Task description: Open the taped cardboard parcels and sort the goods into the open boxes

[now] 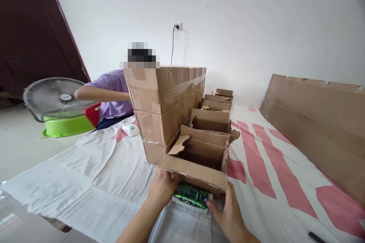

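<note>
White wall (242,15) behind, cloth (114,182) underneath. Got green pack (191,194) just below near flap (194,169) of open box (203,146). Touching pack's right corner with right hand (229,212), flap with left hand (162,190). Can't tell whether pinching with either.

Cloth-covered tbl (114,190) w/ box stack (162,117), open ctns (203,138), sm. white item (130,129)
</note>
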`<state>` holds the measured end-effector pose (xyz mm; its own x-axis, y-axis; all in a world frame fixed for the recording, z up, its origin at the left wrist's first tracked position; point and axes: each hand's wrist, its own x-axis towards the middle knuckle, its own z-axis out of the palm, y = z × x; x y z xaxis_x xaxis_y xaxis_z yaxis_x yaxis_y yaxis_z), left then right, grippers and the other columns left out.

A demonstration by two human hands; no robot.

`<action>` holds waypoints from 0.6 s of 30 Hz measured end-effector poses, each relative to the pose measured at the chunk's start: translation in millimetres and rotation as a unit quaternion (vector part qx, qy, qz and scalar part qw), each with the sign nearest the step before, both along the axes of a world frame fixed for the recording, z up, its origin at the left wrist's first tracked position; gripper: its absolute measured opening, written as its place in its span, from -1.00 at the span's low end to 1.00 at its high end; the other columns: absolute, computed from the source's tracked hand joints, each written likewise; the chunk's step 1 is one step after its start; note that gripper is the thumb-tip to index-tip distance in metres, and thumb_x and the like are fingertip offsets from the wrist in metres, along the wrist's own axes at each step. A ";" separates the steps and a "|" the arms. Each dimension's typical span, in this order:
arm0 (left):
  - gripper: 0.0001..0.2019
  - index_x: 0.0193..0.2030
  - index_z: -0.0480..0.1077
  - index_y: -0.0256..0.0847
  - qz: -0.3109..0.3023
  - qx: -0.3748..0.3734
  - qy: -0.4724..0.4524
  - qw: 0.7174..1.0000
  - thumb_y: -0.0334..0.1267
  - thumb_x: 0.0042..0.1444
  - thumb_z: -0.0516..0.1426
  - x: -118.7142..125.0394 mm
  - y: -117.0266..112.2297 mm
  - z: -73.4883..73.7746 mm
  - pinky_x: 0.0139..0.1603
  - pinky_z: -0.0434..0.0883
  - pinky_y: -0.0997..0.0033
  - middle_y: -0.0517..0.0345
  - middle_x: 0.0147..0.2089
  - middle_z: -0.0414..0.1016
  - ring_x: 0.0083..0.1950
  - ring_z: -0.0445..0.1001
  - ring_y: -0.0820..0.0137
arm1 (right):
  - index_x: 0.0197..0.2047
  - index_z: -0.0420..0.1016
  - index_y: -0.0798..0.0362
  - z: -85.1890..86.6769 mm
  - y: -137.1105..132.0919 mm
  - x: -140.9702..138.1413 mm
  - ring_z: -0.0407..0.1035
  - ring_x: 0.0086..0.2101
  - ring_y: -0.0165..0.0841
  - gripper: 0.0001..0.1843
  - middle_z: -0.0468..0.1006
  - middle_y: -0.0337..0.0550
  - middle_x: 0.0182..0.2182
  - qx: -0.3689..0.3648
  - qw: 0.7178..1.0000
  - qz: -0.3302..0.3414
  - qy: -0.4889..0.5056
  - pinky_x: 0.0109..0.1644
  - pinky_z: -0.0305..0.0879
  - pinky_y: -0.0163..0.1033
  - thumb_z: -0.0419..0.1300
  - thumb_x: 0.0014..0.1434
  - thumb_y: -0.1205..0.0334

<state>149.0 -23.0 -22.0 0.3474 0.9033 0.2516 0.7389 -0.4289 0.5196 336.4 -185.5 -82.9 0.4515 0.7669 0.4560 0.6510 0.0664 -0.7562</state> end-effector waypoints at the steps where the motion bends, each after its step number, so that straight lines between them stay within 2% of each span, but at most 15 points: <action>1: -0.58 0.14 0.32 -0.39 0.003 -0.022 0.024 0.999 -0.28 0.16 0.04 0.5 0.9 2.0 0.21 0.36 0.13 -0.24 0.13 0.47 0.28 0.35 0.06 | 0.32 -0.03 -0.04 2.0 -0.3 -0.8 0.29 0.12 -0.07 -0.24 0.33 0.06 0.14 -0.003 1.000 0.003 0.001 0.15 0.33 0.03 0.22 0.19 -0.02; 5: -0.66 0.06 0.39 -0.35 0.019 -0.066 0.088 0.994 -0.26 0.21 0.03 2.2 -2.3 11.0 0.05 0.43 0.24 -0.20 0.04 0.53 0.16 0.47 0.10 | 0.33 -0.06 -0.06 3.8 -0.3 -2.0 0.28 0.14 -0.09 -0.26 0.31 0.05 0.17 -0.002 1.000 0.019 0.006 0.16 0.33 0.02 0.20 0.22 -0.02; 8: -0.69 0.01 0.46 -0.27 0.007 -0.047 0.112 0.993 -0.25 0.19 0.05 -1.6 -11.3 15.9 0.01 0.42 0.26 -0.15 0.01 0.57 0.09 0.52 0.10 | 0.32 -0.04 -0.05 -1.1 0.7 -1.0 0.29 0.13 -0.07 -0.24 0.32 0.06 0.15 0.013 1.000 0.016 0.008 0.15 0.32 0.05 0.23 0.19 -0.03; 11: -0.73 -0.09 0.52 -0.23 0.020 -0.020 0.139 0.990 -0.22 0.17 0.07 -7.4 -22.0 21.0 -0.05 0.43 0.20 -0.17 -0.07 0.60 0.01 0.55 0.04 | 0.32 0.01 -0.03 -6.7 2.3 0.5 0.29 0.12 -0.03 -0.22 0.35 0.06 0.13 0.026 0.999 0.008 0.020 0.16 0.30 0.10 0.25 0.16 -0.04; 15: -0.70 -0.20 0.53 -0.28 0.044 -0.046 0.189 0.980 -0.15 0.21 0.04 -7.5 -30.4 31.6 -0.12 0.43 0.16 -0.24 -0.15 0.60 -0.06 0.58 -0.01 | 0.32 0.01 -0.05 -6.7 2.8 -0.3 0.27 0.14 -0.04 -0.24 0.33 0.05 0.16 0.036 0.998 0.019 0.037 0.19 0.27 0.10 0.24 0.17 -0.01; 18: -0.62 -0.14 0.49 -0.35 0.053 -0.081 0.204 0.974 -0.09 0.26 -0.01 -1.8 -29.5 37.6 -0.09 0.42 0.19 -0.28 -0.07 0.58 0.00 0.56 -0.01 | 0.34 -0.01 -0.07 -2.9 1.0 -2.1 0.21 0.20 -0.11 -0.32 0.27 0.02 0.22 0.022 0.997 0.043 0.063 0.26 0.21 0.03 0.17 0.23 0.08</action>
<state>147.2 -52.5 15.6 0.2920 0.9557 -0.0375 0.9335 -0.2762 0.2285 334.2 -184.5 -85.9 0.4402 0.7861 0.4339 0.5410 0.1534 -0.8269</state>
